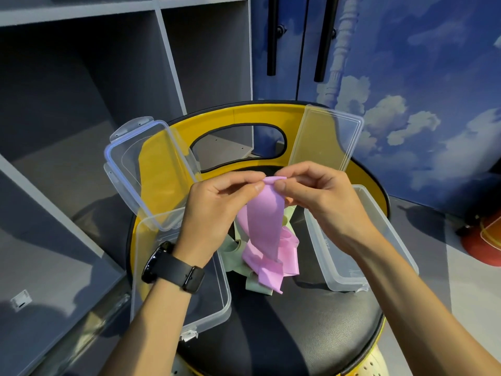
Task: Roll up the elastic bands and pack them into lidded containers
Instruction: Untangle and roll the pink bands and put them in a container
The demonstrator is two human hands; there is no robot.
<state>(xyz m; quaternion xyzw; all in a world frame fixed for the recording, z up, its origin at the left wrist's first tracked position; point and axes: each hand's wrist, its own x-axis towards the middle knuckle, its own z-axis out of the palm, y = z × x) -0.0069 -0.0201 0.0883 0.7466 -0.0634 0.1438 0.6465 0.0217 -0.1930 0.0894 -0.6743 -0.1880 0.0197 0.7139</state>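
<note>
A pink elastic band (264, 223) hangs from my fingers over a black chair seat (287, 327). My left hand (217, 204) and my right hand (317, 196) both pinch its top end, where a small fold or roll begins. The band's lower part lies crumpled on the seat. A pale green band (233, 251) lies under it, mostly hidden. An empty clear container (214, 291) sits at left with its lid (141, 169) standing open. A second clear container (360, 240) sits at right, its lid (325, 139) leaning on the yellow backrest.
The yellow chair backrest (244, 115) curves behind the containers. Grey open shelving (81, 104) stands at left. A blue cloud-patterned cabinet (406, 77) with black handles stands behind. A red object (482, 240) lies on the floor at right.
</note>
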